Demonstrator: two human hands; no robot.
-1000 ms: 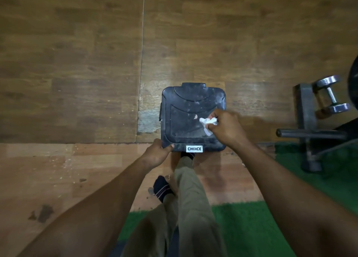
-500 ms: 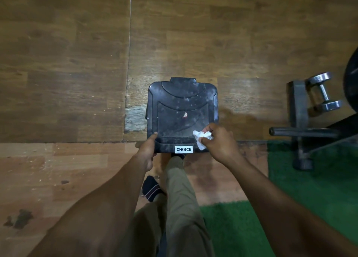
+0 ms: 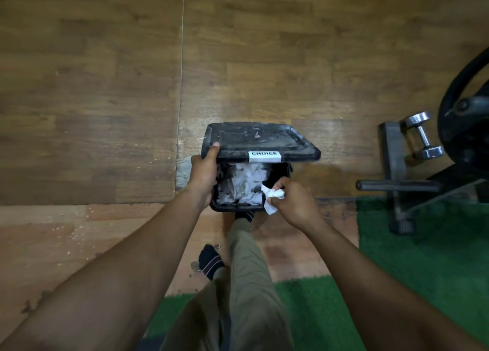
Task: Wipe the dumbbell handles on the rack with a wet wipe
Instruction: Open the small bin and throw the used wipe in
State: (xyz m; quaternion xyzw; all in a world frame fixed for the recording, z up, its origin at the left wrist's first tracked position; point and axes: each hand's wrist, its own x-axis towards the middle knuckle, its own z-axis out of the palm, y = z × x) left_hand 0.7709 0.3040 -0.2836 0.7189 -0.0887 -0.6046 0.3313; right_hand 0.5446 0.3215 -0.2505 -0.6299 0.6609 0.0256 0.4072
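Observation:
A black bin (image 3: 277, 172) stands on the floor in front of me, filled with crumpled white paper (image 3: 244, 184). Its dusty lid (image 3: 260, 141), labelled CHOICE, is tilted up and back. My left hand (image 3: 205, 172) grips the lid's left corner and holds it raised. My right hand (image 3: 295, 201) pinches a crumpled white wet wipe (image 3: 272, 198) just over the bin's near right rim. A chrome dumbbell (image 3: 423, 135) lies on a dark metal rack (image 3: 394, 170) at the right.
A large black weight plate or wheel (image 3: 468, 118) stands at the far right behind the rack. Green turf mat (image 3: 423, 258) covers the floor at right and below. My legs and a dark sock (image 3: 209, 260) are under the bin's near edge.
The lid, flat and closed before, is now lifted open by my left hand. My right hand has moved the wipe from the lid's top to the bin's open mouth.

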